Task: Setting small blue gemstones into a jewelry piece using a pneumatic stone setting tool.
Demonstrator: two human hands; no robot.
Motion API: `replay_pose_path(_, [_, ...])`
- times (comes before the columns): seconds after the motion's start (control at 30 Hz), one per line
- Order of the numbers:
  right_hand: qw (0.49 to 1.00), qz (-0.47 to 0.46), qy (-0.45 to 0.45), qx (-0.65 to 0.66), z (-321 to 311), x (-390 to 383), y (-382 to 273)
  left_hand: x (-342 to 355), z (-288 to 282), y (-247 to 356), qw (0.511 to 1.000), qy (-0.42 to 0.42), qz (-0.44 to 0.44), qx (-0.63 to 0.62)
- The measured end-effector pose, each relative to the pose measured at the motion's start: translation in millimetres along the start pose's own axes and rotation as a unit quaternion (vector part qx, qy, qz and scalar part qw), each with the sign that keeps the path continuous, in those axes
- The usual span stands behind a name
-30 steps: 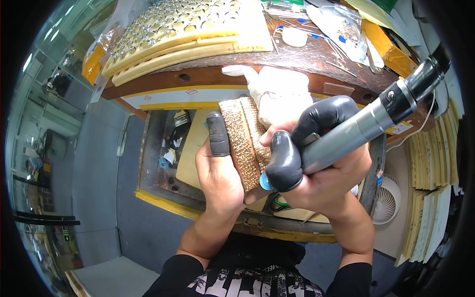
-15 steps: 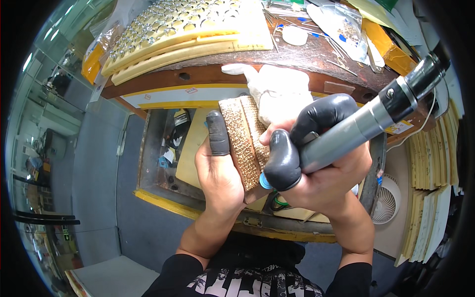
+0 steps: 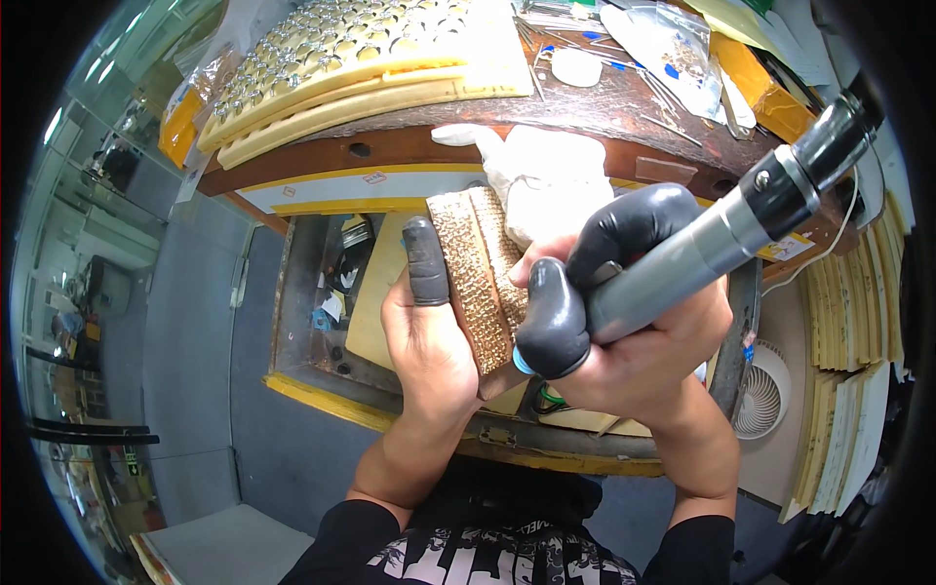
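My left hand (image 3: pixel 429 336), a black cot on its thumb, grips a flat piece with a gold, pebbly surface (image 3: pixel 468 278) split by a lengthwise groove. The thumb presses along its left side; its lower end looks brown. Black-cotted thumb and forefinger of my right hand (image 3: pixel 643 341) close around a grey rotary handpiece (image 3: pixel 697 258), slanting up to the right. My right hand sits against the gold piece's right side, hiding the handpiece's tip. A light-blue round bit (image 3: pixel 523 361) peeks out below the right thumb. Just beyond the hands, a white wrapped bundle (image 3: pixel 556 180) juts from the bench edge.
Yellow trays (image 3: pixel 361 93) of shiny rings stand at the bench's back left. Metal rods (image 3: pixel 668 97), a white round lump (image 3: pixel 576 67) and plastic bags lie to the right. An open drawer (image 3: pixel 322 390) extends under my hands. A white fan (image 3: pixel 760 395) stands at right.
Both hands, with the gold piece and the handpiece, have shifted very slightly left. The grips look the same.
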State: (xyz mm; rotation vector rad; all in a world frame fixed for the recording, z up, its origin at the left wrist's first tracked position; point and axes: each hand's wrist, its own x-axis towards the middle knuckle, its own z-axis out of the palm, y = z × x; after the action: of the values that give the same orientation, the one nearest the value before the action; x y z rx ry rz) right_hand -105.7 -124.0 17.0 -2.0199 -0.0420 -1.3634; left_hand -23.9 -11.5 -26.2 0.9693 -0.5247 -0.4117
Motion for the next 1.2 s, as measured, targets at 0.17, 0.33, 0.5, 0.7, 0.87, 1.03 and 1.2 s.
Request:
replay_pose_path(0.17, [1.000,-0.017,-0.006,0.003,-1.4,-2.5,3.4,2.6,2.9,8.0,0.996,-0.014,-0.070,-0.047])
replay_pose_path(0.33, [1.000,-0.003,0.006,0.013,0.6,-2.3,1.2,4.4,-0.5,-1.5,0.998,-0.001,-0.039,-0.044])
replay_pose_path(0.5, [1.000,-0.018,0.001,-0.002,0.1,-3.6,4.0,2.0,1.3,-1.1,0.985,0.022,0.047,0.165])
replay_pose_path(0.7, [1.000,-0.022,0.002,0.010,0.9,-1.7,3.5,2.9,3.6,3.4,0.999,0.022,-0.030,0.013])
replay_pose_path(0.87, [1.000,-0.019,0.004,0.013,0.3,-1.8,3.0,3.0,0.8,0.0,1.000,0.013,-0.014,0.025])
replay_pose_path(1.03, [1.000,-0.006,0.004,-0.008,0.1,-2.8,0.8,1.0,-1.3,-1.1,0.999,0.018,-0.005,0.047])
replay_pose_path(1.2, [1.000,-0.002,0.004,-0.010,-0.4,-2.7,1.4,1.6,2.4,1.8,1.000,0.011,-0.023,0.014])
